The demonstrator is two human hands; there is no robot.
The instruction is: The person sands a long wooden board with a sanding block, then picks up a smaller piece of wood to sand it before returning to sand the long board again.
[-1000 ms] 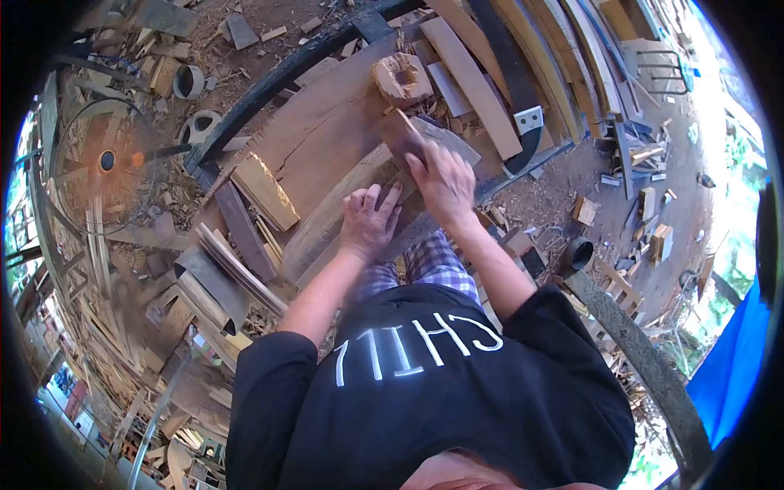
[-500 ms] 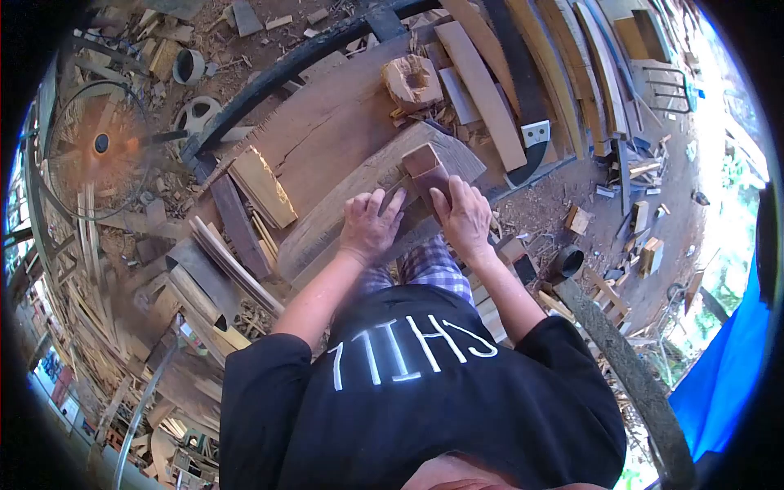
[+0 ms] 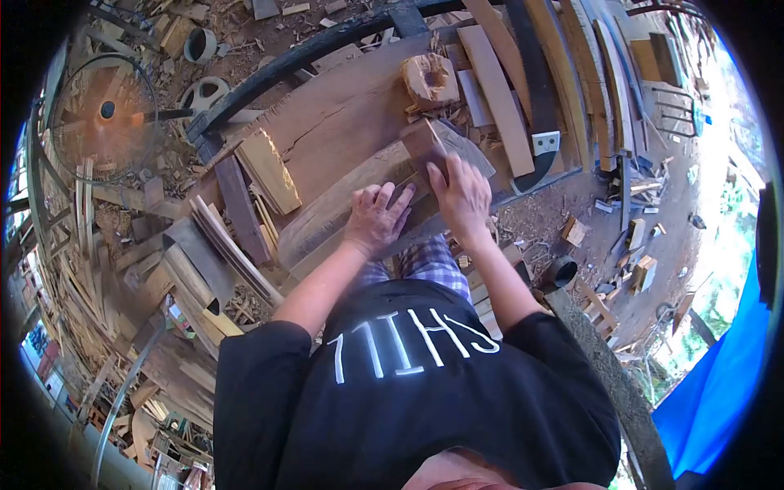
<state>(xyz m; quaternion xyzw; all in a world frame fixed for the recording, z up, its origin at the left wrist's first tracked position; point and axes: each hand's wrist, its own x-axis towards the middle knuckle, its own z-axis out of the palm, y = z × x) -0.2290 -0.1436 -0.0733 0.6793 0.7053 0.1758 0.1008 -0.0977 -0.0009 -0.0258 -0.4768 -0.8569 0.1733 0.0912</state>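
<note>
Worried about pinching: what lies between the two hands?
Only bare plank separates the left hand and the right hand holding the block, per the head view.

One camera sits on the person's head and looks straight down. The black shirt [image 3: 425, 392] fills 6 o'clock, the left hand [image 3: 376, 216] and right hand [image 3: 464, 196] sit near the middle, and the worktop [image 3: 335, 122] lies toward 12 o'clock.

— How is the left grip [image 3: 376, 216] held?
— It is laid flat, palm down, fingers spread forward, with the left forearm [image 3: 322, 282] extended behind it.
— And the right grip [image 3: 464, 196]?
— It is set just beside the left grip and slightly ahead of it, fingers curled down and closed, with the right forearm [image 3: 500, 273] stretched behind it.
</note>
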